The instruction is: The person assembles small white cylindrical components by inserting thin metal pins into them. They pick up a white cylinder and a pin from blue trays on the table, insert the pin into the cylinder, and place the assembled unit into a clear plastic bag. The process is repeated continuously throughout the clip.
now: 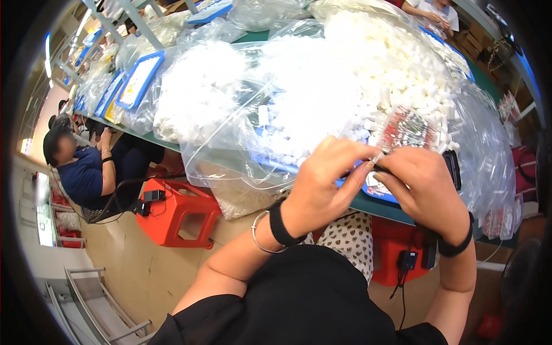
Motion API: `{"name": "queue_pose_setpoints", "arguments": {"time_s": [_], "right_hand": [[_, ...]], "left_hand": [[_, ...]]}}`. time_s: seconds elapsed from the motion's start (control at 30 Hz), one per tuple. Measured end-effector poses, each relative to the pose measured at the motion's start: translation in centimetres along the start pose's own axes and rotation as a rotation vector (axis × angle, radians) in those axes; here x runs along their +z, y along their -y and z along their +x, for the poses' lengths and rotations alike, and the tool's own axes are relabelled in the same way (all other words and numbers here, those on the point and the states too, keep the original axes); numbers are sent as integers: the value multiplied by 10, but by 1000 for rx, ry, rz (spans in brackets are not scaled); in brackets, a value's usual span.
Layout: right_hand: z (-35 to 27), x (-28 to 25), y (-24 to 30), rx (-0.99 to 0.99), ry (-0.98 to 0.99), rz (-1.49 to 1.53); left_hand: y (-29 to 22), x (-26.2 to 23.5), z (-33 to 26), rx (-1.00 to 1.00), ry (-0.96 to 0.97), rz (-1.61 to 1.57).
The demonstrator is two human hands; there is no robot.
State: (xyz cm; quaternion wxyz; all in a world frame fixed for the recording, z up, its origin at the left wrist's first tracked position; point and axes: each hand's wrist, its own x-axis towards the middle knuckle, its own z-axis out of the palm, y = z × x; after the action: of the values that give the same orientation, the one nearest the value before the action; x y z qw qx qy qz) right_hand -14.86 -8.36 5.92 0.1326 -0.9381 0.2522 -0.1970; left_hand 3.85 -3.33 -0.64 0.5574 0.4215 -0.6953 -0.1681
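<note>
Two bare hands met just in front of the near edge of the green bench (368,204). The left hand (322,184) had its fingers (345,150) curled nearly shut, thumb and forefinger pinching a small clear piece (378,156) at its left end. The right hand (425,184) touched the same piece from the other side; its fingers (384,177) were bent inward and closed on it, though the exact grip was hidden behind the knuckles. The piece itself was too small to identify further. It sat directly above the bench's near edge, between the two sets of fingertips.

Each wrist carried a black band; the left wrist also carried a thin metal bangle (260,237).

On the bench, immediately beyond the hands, lay a small clear packet with red and dark contents (409,127). Behind it, a large clear plastic bag (356,75) filled with small white pieces covered most of the bench surface. A blue tray (140,79) rested on the bench at the far left end, among further clear bags.

Below the bench, to the left of the hands, stood a red plastic stool (178,215). Beside the bench's left portion sat another person in a dark blue top (86,178), well apart from the two working hands.
</note>
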Motion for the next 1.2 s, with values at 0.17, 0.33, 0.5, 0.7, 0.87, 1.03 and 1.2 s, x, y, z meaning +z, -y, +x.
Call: {"name": "queue_pose_setpoints", "arguments": {"time_s": [0.17, 0.33, 0.5, 0.7, 0.87, 1.03, 1.2], "right_hand": [[-18, -15, 13, 284, 119, 438], [-42, -28, -8, 276, 67, 937], [-53, -26, 1, 316, -260, 743], [-64, -26, 2, -91, -338, 414], [-89, -23, 22, -154, -464, 545], [-105, -35, 19, -417, -311, 702], [-110, -44, 36, -440, -351, 809]], "left_hand": [[0, 0, -16, -151, 178, -66], [6, -7, -20, -429, 176, -498], [-5, -19, -15, -346, 37, -744], [-19, -37, -26, -145, 11, -808], [-37, -33, -29, -69, 52, -872], [-41, -28, -26, 142, 148, -1003], [-55, -30, -13, 137, 305, -1094]]}}
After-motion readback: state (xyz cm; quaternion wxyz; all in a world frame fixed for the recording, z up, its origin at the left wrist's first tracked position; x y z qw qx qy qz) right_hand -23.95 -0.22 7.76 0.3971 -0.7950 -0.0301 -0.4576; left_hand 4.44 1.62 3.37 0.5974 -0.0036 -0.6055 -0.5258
